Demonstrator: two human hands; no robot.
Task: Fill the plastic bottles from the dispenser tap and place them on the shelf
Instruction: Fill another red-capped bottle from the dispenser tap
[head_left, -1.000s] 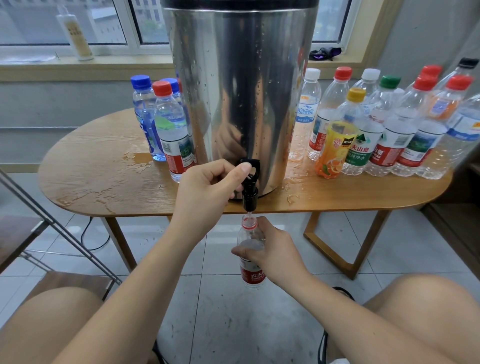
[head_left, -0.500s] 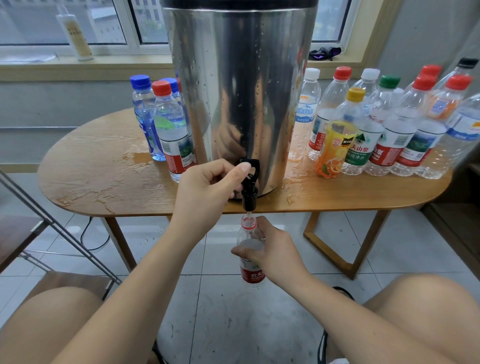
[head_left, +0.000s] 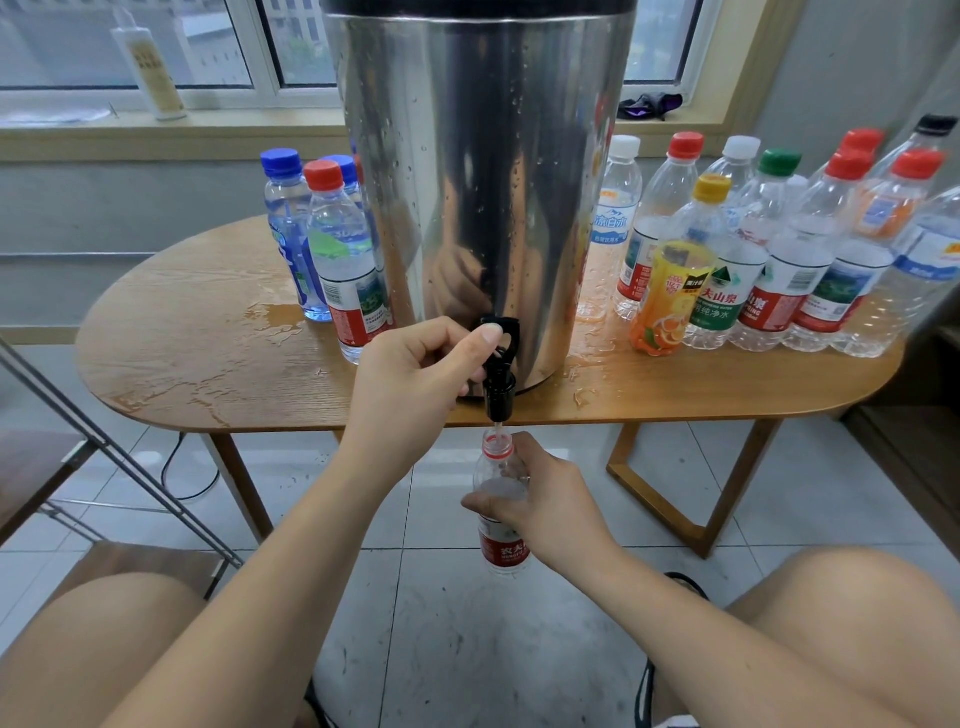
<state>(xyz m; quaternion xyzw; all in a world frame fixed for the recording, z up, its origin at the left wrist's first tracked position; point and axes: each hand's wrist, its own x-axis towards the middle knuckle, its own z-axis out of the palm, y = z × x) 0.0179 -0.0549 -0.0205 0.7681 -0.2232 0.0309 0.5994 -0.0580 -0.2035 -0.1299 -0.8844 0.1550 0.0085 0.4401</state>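
Note:
A large steel dispenser stands at the front edge of a wooden table. Its black tap juts over the edge. My left hand grips the tap lever, thumb on top. Below the spout, my right hand holds an uncapped clear bottle with a red label upright, its mouth just under the tap. A thin stream of water runs into the bottle. Capped filled bottles stand left of the dispenser. Several capped bottles stand in a group on the right.
Water is spilled on the table left of the dispenser and around its base. A metal frame slants at the left. My knees are low on both sides. The floor below is tiled. A tall bottle stands on the window sill.

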